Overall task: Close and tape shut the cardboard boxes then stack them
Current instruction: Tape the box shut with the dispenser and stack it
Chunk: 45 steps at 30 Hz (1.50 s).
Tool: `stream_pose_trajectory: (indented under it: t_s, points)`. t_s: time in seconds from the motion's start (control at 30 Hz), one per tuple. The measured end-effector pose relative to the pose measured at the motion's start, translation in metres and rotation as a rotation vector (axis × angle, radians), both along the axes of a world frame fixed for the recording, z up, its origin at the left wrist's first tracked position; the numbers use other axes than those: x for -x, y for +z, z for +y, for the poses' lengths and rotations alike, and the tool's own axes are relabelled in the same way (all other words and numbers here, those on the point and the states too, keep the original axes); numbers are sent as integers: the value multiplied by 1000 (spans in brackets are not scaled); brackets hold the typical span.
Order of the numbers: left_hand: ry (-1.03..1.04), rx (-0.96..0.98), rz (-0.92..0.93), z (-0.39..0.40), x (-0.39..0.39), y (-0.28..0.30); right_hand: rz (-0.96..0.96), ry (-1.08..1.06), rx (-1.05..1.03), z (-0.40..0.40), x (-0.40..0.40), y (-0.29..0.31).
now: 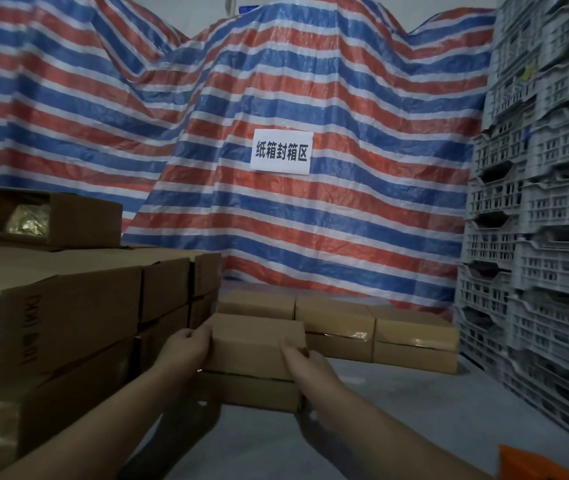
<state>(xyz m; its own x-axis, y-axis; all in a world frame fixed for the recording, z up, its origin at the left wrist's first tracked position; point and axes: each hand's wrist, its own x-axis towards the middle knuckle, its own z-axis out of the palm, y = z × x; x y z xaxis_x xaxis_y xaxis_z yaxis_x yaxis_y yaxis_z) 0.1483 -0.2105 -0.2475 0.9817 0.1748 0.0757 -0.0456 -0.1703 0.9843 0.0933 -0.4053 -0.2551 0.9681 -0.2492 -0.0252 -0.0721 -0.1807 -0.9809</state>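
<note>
A red, white and blue striped tarp [276, 98] hangs across the whole back of the room, a white paper sign [281, 152] with printed characters fixed to it. Left of the sign and lower, large brown cartons [68, 306] are piled high, one on top lying open. Below the sign, on the grey floor [397, 403], a closed cardboard box [257, 342] sits on top of another box [248, 391]. The left hand [186, 348] grips the upper box's left end, fingers curled round the edge. The right hand [305, 362] holds its right end, thumb on the front face, fingers wrapped behind the corner. Behind them and under the sign, a row of stacked small boxes [380, 334] runs rightward. Right of the sign, grey plastic crates [535, 202] tower in columns. An orange object [532, 462] shows at the bottom right corner.
</note>
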Motion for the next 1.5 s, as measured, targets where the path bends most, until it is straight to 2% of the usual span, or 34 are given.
stream_pose_trajectory:
  t_s: [0.17, 0.33, 0.43, 0.5, 0.6, 0.7, 0.83, 0.97, 1.1, 1.37, 1.5]
  points:
    - [83, 14, -26, -3, -45, -9, -93, -86, 155, 14, -40, -16]
    - [28, -6, -69, -3, -68, -14, -126, -145, 299, 13, -66, -32]
    - [-19, 0, -77, -5, -74, -17, -155, -133, 296, 7, -68, -35]
    - [38, -51, -93, -6, -72, -25, -200, -123, 256, 4, -67, -38]
    - [109, -192, -228, -6, -65, -45, -259, -144, 195, 1, -65, -41]
    - [133, -234, -333, -4, -62, -51, -252, -194, 225, 0, -64, -43]
    - [152, -289, -257, 0, -67, -51, -243, -180, 269, 0, -66, -44]
    - [150, -262, -164, 1, -74, -52, -238, -200, 325, -4, -69, -47]
    - [152, -264, -145, 2, -75, -52, -233, -186, 315, -4, -69, -47]
    - [177, -177, -131, 2, -63, -42, -200, -276, 254, 3, -71, -40]
    - [180, -193, -145, -2, -33, -33, -133, -295, 90, 3, -62, -28]
